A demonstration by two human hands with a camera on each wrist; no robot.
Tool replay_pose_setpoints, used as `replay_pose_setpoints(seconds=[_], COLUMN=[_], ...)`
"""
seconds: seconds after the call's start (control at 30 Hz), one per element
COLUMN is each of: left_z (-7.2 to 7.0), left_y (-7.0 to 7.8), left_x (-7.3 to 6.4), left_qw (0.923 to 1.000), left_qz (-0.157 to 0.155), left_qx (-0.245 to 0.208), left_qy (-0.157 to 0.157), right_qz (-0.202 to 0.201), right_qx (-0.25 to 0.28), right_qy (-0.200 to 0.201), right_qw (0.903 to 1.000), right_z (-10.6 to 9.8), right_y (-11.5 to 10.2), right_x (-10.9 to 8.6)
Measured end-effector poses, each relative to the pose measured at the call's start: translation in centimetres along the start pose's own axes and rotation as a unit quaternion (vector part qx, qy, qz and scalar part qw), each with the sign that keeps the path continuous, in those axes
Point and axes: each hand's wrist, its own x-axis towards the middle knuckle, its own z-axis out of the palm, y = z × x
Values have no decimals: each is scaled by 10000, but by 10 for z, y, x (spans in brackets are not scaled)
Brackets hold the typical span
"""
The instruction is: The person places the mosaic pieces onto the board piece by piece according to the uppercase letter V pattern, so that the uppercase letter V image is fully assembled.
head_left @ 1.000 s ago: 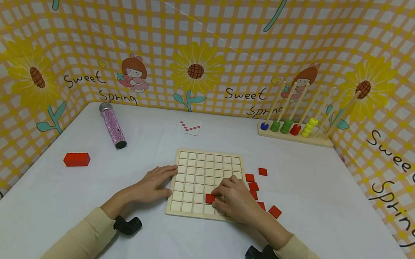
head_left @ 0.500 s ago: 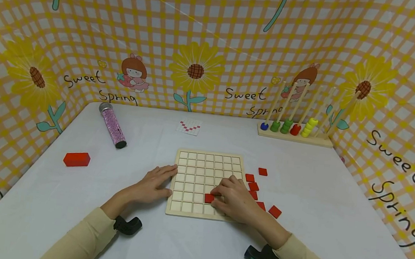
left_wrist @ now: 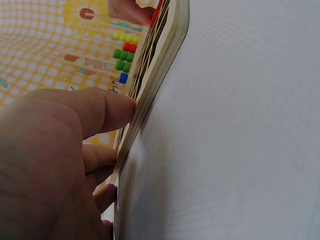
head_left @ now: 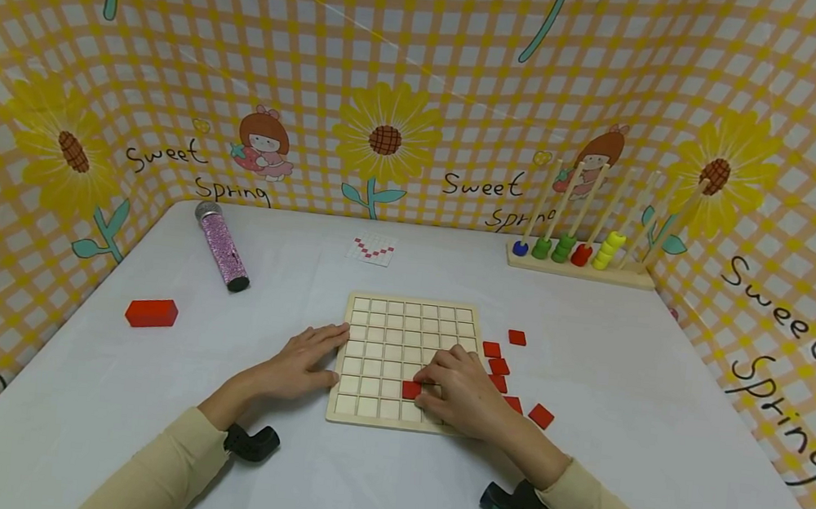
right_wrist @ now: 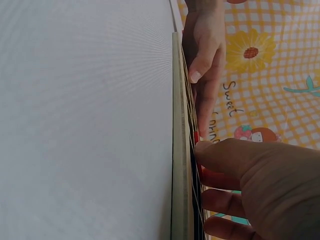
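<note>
A square wooden grid board (head_left: 369, 349) lies flat on the white-covered table. My left hand (head_left: 301, 363) touches its left edge with thumb and fingertips, the fingers nearly straight; the left wrist view shows the thumb (left_wrist: 117, 111) against the rim. Over the board's lower right part, my right hand (head_left: 461, 395) pinches a red square tile (head_left: 411, 390) at its right side. That tile lies at a cell in the second row from the front. The right wrist view shows my thumb (right_wrist: 220, 152) at the red tile (right_wrist: 196, 136). My right hand hides several cells.
Several loose red tiles (head_left: 499, 366) lie right of the board. Behind it is a card (head_left: 371, 249) with a red pattern. A bead abacus (head_left: 579, 273) stands back right. At left are a glittery pink microphone (head_left: 223, 246) and a red block (head_left: 151, 313).
The red tile and my right hand have shifted very slightly left since one second ago. My left hand keeps its place at the board's edge.
</note>
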Motion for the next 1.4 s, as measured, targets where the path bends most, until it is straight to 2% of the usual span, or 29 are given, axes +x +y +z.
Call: replay_pose_setpoints(seconds=[0.33, 0.63, 0.93, 1.4], left_z=[1, 1, 1, 0], left_y=[-1, -1, -2, -2], left_x=[1, 1, 1, 0], left_qw=[10000, 10000, 10000, 10000], left_qz=[-14, -7, 35, -40], left_qx=[31, 77, 28, 8], left_qy=[8, 32, 25, 11], right_qz=[231, 252, 351, 776], right_qx=[-32, -92, -224, -309], right_qy=[-10, 248, 470, 401], right_qw=[9997, 9993, 9980, 9957], right_z=[-6, -19, -31, -43], right_y=[1, 16, 35, 57], right_x=[-4, -17, -40, -75])
